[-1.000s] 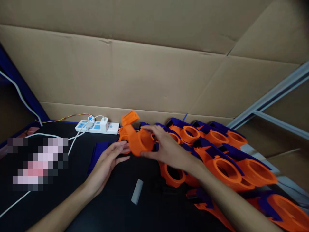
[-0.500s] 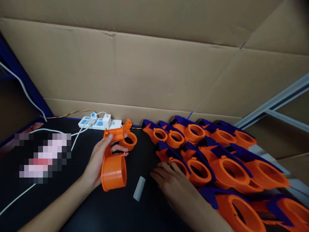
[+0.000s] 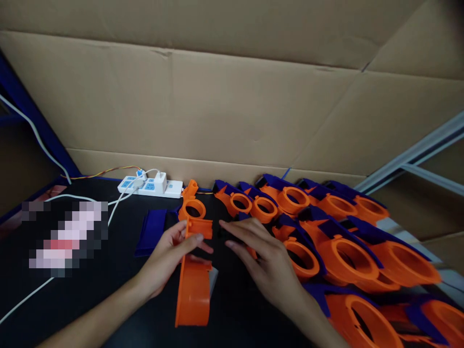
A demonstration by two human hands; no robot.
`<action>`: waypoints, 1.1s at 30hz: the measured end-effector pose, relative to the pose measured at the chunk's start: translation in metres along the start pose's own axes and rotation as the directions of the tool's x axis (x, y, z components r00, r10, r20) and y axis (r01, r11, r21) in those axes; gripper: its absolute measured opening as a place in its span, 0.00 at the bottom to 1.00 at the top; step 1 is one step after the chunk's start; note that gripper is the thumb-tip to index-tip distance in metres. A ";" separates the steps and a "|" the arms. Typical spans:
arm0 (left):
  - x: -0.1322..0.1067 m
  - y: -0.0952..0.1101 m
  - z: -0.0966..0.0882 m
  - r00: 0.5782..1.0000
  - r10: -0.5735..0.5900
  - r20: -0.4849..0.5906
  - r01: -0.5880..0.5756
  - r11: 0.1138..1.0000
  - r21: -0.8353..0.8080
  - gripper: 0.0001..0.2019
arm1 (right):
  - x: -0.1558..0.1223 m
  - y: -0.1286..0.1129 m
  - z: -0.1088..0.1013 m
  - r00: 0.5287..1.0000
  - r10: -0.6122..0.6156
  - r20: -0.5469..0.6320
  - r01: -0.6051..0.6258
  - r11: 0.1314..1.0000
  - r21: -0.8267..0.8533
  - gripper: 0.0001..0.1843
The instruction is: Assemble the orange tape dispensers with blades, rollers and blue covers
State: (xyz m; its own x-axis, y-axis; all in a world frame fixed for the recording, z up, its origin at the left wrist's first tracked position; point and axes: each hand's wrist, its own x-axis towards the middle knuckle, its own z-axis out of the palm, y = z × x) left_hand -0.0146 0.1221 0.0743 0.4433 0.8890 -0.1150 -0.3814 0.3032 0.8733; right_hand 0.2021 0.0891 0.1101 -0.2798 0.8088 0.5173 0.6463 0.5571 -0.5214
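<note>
My left hand (image 3: 170,256) is closed round an orange plastic tape dispenser frame (image 3: 194,295), with its ring hanging down and the thumb on the upper part. My right hand (image 3: 266,253) is just to the right of the frame. Its forefinger and thumb are bent towards each other with a dark gap between; whatever they hold, if anything, blends into the black table. Behind the frame, a grey strip (image 3: 213,280) lies partly hidden on the table. A second orange frame (image 3: 195,209) lies farther back, beside blue plastic parts (image 3: 152,231).
Rows of orange and blue tape dispensers (image 3: 350,261) cover the right side. A white power strip (image 3: 174,188) with plugs and cables lies at the back, against the cardboard wall (image 3: 224,106). A pixelated patch covers something on the left.
My left hand has moved right and nearer with the orange frame, uncovering the blue parts. My right hand has lifted from beside the dispensers and come up towards the frame.
</note>
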 end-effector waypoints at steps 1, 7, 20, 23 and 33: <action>-0.001 -0.003 0.002 1.000 -0.006 0.015 0.006 1.000 0.012 0.18 | 0.001 -0.002 0.006 0.999 -0.006 -0.036 0.008 0.999 0.031 0.18; -0.005 -0.016 0.008 0.996 -0.011 0.083 0.011 1.000 0.006 0.18 | -0.001 -0.008 0.040 0.979 -0.009 -0.203 0.013 1.000 0.020 0.14; -0.006 -0.016 0.002 0.995 -0.070 -0.066 0.068 0.997 -0.025 0.19 | -0.005 -0.012 0.052 0.972 -0.053 -0.229 0.084 0.988 0.129 0.23; -0.006 -0.017 0.003 0.996 -0.030 -0.086 0.030 1.000 -0.002 0.20 | -0.007 -0.011 0.056 0.964 0.069 -0.256 -0.014 0.978 0.210 0.18; -0.006 -0.003 0.004 0.980 -0.062 -0.187 0.035 0.989 -0.146 0.16 | -0.010 -0.007 0.050 0.981 0.022 -0.194 0.022 0.974 0.226 0.20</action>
State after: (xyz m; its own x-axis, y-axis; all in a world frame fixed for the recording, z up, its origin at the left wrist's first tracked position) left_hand -0.0127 0.1146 0.0748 0.3065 0.9169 -0.2556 -0.4797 0.3808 0.7905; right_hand 0.1646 0.0866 0.0749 -0.1225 0.7692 0.6272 0.4628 0.6033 -0.6495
